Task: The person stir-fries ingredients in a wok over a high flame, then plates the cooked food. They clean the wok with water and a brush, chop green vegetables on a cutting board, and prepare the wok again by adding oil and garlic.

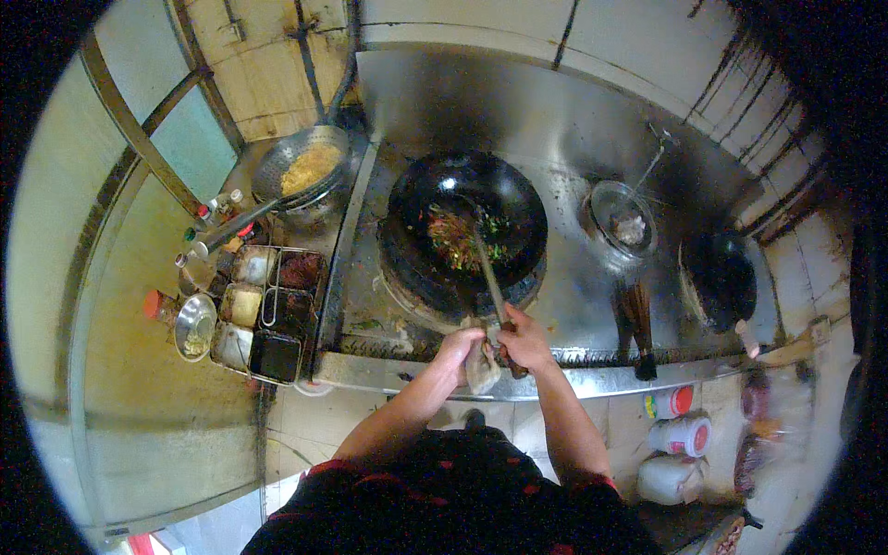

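Both hands are closed on things at the near edge of the stove: the right hand [524, 340] grips the end of a long-handled utensil [492, 280], and the left hand [459, 353] pinches a pale cloth [482, 368]; whether the wok's handle lies under that cloth cannot be told. The utensil's far end reaches into the chopped food [451, 239], reddish brown with green pieces, in the black wok [421, 194], which sits over the burner ring [421, 302] in the stove's metal surface [575, 310].

Stirring seems to be under way: the pieces are already cut and mixed together, and the food has yet to leave the wok. How well cooked it is cannot be judged.

Left of the wok, golden food [313, 168] lies in a perforated strainer [271, 172], with a rack of seasoning containers [242, 305] nearer the person and a small metal bowl [198, 311] just beside it. To the right are a round wire skimmer [606, 199], a bristled brush [635, 310] and, farther out, a second dark wok [721, 277].
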`<state>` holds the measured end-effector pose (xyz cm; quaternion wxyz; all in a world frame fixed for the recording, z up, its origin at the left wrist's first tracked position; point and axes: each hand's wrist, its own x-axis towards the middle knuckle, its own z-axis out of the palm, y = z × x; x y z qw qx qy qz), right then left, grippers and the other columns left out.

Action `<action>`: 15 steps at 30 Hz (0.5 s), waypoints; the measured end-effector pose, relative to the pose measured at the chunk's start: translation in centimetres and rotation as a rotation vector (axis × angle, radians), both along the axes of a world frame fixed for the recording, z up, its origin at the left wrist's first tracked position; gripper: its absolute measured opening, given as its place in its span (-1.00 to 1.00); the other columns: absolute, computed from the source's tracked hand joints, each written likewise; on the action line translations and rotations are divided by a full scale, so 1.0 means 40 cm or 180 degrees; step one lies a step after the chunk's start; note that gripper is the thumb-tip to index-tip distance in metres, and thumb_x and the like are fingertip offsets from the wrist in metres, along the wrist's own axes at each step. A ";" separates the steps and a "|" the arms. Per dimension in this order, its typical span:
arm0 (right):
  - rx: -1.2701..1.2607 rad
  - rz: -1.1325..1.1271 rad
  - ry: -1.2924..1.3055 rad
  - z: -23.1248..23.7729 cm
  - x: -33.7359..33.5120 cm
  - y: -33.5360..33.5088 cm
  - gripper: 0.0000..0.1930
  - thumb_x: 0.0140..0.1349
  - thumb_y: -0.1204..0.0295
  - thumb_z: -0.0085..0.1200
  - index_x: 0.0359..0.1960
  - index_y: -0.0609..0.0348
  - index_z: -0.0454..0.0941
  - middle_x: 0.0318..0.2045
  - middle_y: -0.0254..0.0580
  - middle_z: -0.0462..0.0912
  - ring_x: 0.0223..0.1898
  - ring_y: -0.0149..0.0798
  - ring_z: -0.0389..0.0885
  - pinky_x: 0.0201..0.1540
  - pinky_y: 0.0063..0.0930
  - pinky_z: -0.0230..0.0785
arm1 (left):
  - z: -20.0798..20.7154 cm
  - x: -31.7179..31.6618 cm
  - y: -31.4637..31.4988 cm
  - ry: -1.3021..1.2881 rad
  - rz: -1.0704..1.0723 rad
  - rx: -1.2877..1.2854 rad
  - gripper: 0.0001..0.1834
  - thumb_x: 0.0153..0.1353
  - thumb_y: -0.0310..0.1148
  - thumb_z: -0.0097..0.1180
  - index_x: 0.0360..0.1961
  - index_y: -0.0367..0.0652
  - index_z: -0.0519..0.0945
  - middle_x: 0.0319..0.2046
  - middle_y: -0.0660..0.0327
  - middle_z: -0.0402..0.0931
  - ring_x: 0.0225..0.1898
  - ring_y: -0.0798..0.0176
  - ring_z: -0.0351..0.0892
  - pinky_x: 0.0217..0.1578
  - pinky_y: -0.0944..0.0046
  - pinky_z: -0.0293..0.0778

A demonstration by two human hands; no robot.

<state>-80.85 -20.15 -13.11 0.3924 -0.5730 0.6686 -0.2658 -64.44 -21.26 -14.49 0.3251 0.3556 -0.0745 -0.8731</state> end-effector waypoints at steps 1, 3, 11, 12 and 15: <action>-0.0256 0.0228 0.0004 -0.002 -0.007 0.006 -0.39 -0.03 0.50 -0.06 0.17 0.30 0.24 -0.18 0.21 0.54 -0.18 0.14 0.53 -0.08 -0.18 0.39 | -0.008 -0.025 0.004 -0.0168 -0.0016 0.0036 -0.79 0.16 -0.30 -0.04 -0.35 -0.23 0.50 -0.54 0.13 0.53 -0.55 0.18 0.53 -0.50 0.16 0.52; -0.0419 0.0753 0.0808 0.039 -0.043 0.048 -0.40 0.00 0.51 -0.06 0.20 0.14 0.24 -0.31 0.14 0.57 -0.28 0.05 0.57 -0.20 -0.18 0.41 | -0.002 -0.039 0.007 -0.0171 0.0014 0.0311 -0.85 0.15 -0.33 -0.04 -0.43 -0.19 0.45 -0.61 0.19 0.45 -0.60 0.23 0.47 -0.54 0.16 0.48; 0.0283 0.1434 0.2212 0.328 -0.206 0.202 -0.38 0.05 0.52 -0.11 0.24 -0.03 0.20 -0.29 0.12 0.57 -0.31 0.13 0.57 -0.20 -0.06 0.43 | 0.058 0.021 -0.002 -0.0056 -0.0266 0.0373 -0.82 0.16 -0.32 -0.03 -0.52 -0.16 0.42 -0.69 0.20 0.46 -0.67 0.23 0.47 -0.58 0.18 0.47; 0.0372 0.1276 0.2505 0.321 -0.196 0.183 -0.38 0.04 0.52 -0.11 0.25 -0.03 0.20 -0.27 0.11 0.57 -0.33 0.16 0.57 -0.20 -0.06 0.44 | 0.047 0.026 0.007 0.0202 -0.0084 0.0290 -0.83 0.16 -0.32 -0.02 -0.50 -0.15 0.43 -0.67 0.22 0.44 -0.67 0.25 0.45 -0.58 0.18 0.46; 0.0127 0.0714 0.2462 0.275 -0.145 0.144 -0.38 0.06 0.53 -0.11 0.25 -0.08 0.21 -0.29 0.11 0.57 -0.29 0.14 0.56 -0.19 -0.08 0.42 | 0.010 0.060 0.108 -0.0356 -0.0319 -0.0050 -0.84 0.16 -0.31 -0.01 -0.44 -0.17 0.47 -0.59 0.24 0.47 -0.62 0.29 0.45 -0.53 0.23 0.47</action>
